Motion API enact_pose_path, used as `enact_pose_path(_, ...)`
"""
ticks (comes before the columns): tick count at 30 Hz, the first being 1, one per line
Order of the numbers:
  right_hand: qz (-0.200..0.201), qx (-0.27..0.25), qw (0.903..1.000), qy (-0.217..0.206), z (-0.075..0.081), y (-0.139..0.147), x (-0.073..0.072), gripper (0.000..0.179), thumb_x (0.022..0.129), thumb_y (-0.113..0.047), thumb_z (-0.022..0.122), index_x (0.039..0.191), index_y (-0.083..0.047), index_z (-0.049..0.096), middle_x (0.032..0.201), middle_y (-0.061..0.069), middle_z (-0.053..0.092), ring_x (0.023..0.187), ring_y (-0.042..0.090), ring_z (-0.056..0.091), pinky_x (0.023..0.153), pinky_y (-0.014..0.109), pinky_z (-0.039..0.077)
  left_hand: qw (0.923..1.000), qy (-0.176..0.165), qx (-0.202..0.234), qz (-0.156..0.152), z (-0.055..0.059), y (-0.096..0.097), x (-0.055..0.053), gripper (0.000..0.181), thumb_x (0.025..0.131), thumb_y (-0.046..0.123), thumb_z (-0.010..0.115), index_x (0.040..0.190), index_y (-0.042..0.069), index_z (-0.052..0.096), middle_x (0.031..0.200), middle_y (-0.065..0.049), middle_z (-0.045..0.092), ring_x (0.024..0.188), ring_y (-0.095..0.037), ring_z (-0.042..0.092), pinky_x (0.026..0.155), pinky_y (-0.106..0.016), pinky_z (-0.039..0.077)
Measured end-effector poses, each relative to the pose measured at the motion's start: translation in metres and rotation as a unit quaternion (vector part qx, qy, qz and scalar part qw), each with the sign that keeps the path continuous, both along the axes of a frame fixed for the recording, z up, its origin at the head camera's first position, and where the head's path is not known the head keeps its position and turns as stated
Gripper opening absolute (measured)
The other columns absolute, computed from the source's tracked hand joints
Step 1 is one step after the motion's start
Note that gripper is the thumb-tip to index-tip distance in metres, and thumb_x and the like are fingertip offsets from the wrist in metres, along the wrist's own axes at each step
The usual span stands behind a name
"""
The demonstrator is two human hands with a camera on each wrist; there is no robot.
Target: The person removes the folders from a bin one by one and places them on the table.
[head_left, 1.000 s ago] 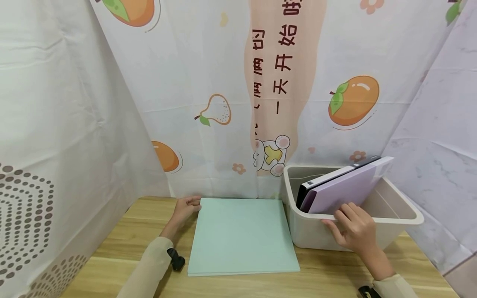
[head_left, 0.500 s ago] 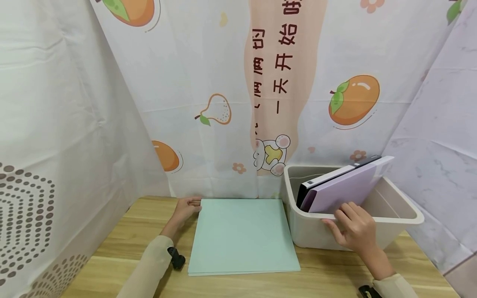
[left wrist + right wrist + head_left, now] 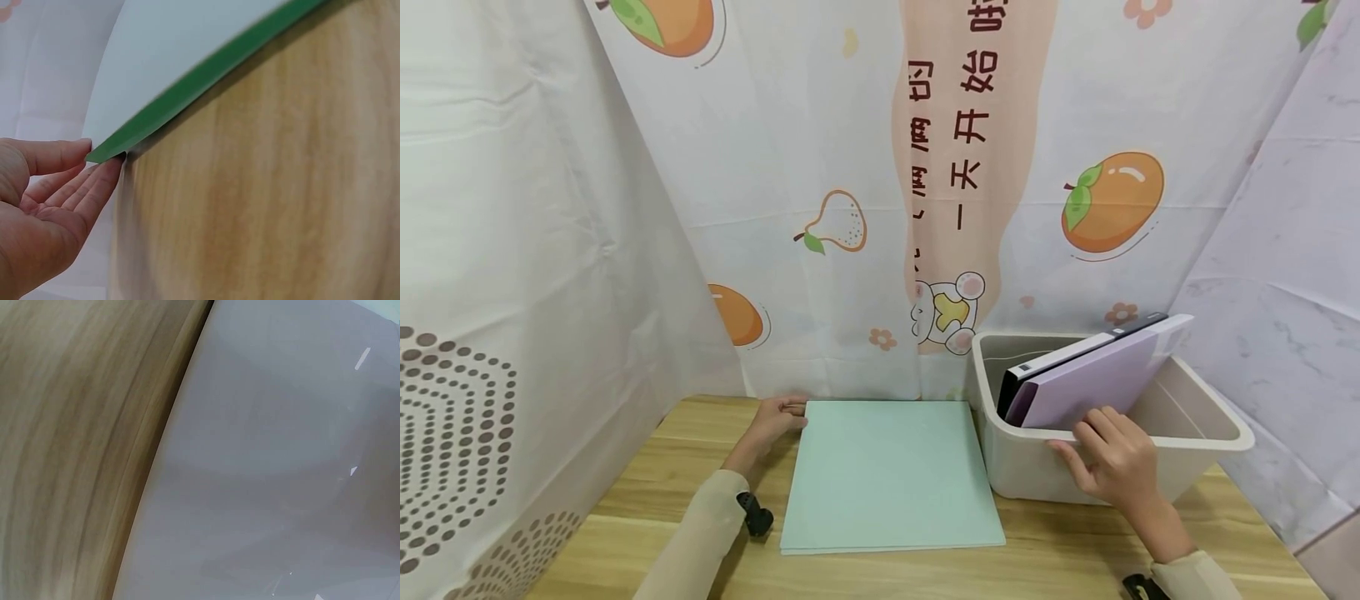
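A mint-green folder (image 3: 891,475) lies flat on the wooden table, with a darker green edge (image 3: 187,87) showing in the left wrist view. My left hand (image 3: 775,423) pinches its far left corner, thumb on one side and fingertips on the other. At the right, the fingers of my right hand (image 3: 1116,458) curl over the front rim of a pale grey plastic bin (image 3: 1022,467), the thumb staying outside. Leaning inside that bin are a lilac folder (image 3: 1086,379) and, behind it, a black-and-white binder (image 3: 1052,360). The right wrist view holds mostly the bin's glossy wall (image 3: 262,456); the hand is out of it.
The wooden table (image 3: 647,517) extends to the left and in front of the folder. A fruit-print curtain (image 3: 842,317) hangs directly behind the folder and bin. More hanging cloth (image 3: 1277,333) borders the right side, and the bin stands close beside the folder.
Almost nothing differs. The left hand and the mint-green folder sit a hair further right in the head view; the right hand keeps its place on the bin rim.
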State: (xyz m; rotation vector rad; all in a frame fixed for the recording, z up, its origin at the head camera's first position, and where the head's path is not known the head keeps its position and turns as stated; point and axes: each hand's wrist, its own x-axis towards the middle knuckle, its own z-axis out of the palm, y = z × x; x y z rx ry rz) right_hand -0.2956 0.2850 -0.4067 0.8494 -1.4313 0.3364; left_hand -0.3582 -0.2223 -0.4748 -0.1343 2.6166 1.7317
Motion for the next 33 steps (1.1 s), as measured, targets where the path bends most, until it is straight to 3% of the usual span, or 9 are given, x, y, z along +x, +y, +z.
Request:
enact_pose_path(13,-0.006,0.006,1.0000,-0.003,0.000,0.001,0.001,0.061,0.100,-0.045,0.059,0.058,-0.003,0.047,0.058,0.008,0.041,0.050,0.021,0.031,0.043,0.031,0.023,0.9984,-0.031,-0.013,-0.046,0.007,0.000,-0.006,0.053,0.090,0.000,0.068,0.142,-0.004,0.056,0.141,-0.026,0.059,0.134,-0.042,0.054,0.112,-0.050,0.047)
enact_pose_path(18,-0.003,0.003,1.0000,0.000,0.002,-0.001,0.001,0.061,0.100,-0.044,0.059,0.058,-0.003,0.047,0.058,0.008,0.041,0.050,0.022,0.031,0.043,0.031,0.023,0.9980,-0.035,-0.012,-0.050,0.008,0.001,-0.011,0.053,0.090,-0.001,0.067,0.142,-0.004,0.055,0.141,-0.026,0.059,0.133,-0.041,0.055,0.111,-0.048,0.048)
enact_pose_path(26,0.002,0.002,1.0000,0.001,0.005,-0.003,0.001,0.061,0.100,-0.044,0.060,0.057,-0.003,0.046,0.058,0.008,0.040,0.050,0.022,0.031,0.044,0.031,0.022,0.9973,-0.062,0.002,-0.040,0.011,0.002,-0.014,0.053,0.090,0.000,0.068,0.141,-0.005,0.055,0.142,-0.027,0.058,0.132,-0.040,0.056,0.108,-0.045,0.052)
enact_pose_path(33,0.002,0.002,1.0000,0.003,0.005,-0.003,0.001,0.061,0.100,-0.044,0.060,0.057,-0.003,0.045,0.057,0.008,0.040,0.049,0.021,0.029,0.043,0.031,0.022,0.9976,-0.065,0.005,-0.024,0.015,0.005,-0.016,0.047,0.091,-0.001,0.066,0.137,-0.005,0.058,0.140,-0.027,0.058,0.123,-0.035,0.060,0.097,-0.039,0.058)
